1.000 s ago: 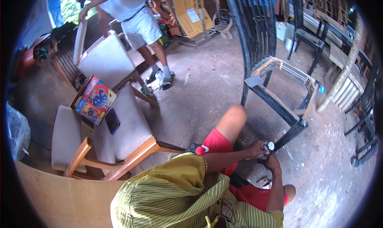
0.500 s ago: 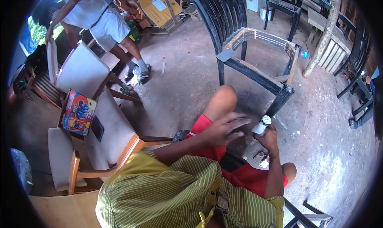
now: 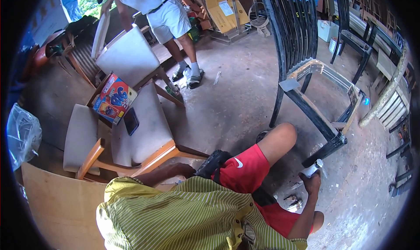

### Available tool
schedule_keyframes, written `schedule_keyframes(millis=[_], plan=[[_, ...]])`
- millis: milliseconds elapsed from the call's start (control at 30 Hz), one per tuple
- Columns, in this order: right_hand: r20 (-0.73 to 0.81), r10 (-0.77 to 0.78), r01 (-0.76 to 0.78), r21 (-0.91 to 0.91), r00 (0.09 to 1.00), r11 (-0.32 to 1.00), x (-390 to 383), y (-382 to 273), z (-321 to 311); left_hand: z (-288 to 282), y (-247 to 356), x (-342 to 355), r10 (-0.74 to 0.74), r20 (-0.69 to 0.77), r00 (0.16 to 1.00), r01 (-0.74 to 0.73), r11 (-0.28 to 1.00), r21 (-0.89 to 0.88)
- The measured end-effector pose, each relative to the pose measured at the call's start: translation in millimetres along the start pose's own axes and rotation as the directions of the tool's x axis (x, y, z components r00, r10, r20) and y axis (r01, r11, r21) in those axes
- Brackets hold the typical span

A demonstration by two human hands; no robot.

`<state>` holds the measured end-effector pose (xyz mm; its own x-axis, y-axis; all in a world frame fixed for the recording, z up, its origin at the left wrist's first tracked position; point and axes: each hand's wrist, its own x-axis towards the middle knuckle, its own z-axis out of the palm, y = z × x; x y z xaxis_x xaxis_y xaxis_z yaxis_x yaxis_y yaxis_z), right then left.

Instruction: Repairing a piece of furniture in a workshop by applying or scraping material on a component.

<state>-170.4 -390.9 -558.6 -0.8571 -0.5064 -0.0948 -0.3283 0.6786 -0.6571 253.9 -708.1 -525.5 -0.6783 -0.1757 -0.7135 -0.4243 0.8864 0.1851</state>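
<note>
My right hand (image 3: 312, 182) is wrapped round a small white bottle (image 3: 311, 168), tilted, just below the lower end of a black chair's front leg. This black wooden chair (image 3: 316, 114) has a bare seat frame with no cushion, and a grey flat piece (image 3: 288, 84) rests on its corner. My left hand (image 3: 183, 169) is down at my left side, by the wooden edge of a cushioned chair (image 3: 151, 118). Its fingers are in shadow and I cannot make out what they do. A dark phone (image 3: 131, 121) and a colourful box (image 3: 114, 98) lie on the cushioned chairs.
Beyond the pale chair (image 3: 129, 53) at the far left a person (image 3: 168, 18) stands, hands on a chair part. Small debris (image 3: 295, 204) lies on the floor near my right knee. A wooden pole (image 3: 387, 92) and more dark chairs (image 3: 350, 35) stand at the right.
My left hand has drawn back from near the bottle to my left side by the cushioned chair. The right hand keeps hold of the bottle. The view has turned left.
</note>
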Motion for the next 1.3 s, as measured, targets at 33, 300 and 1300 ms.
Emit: schedule_keyframes(millis=[33,300,1300], plan=[[-0.001,-0.002,0.002,0.001,1.000,1.000,1.4,-1.0,-0.1,-0.9,1.2,-0.4,0.012,-0.032,0.999,-0.012,1.000,0.004],[0.006,0.034,-0.035,0.024,0.999,0.999,3.9,3.5,-5.5,-30.3,38.4,-15.7,0.131,-0.241,0.962,-0.116,0.991,0.073],[-0.055,-0.033,0.027,-0.106,0.998,0.994,-15.4,3.1,-13.6,-37.0,11.1,-15.6,0.222,-0.193,0.956,-0.256,0.952,-0.170]])
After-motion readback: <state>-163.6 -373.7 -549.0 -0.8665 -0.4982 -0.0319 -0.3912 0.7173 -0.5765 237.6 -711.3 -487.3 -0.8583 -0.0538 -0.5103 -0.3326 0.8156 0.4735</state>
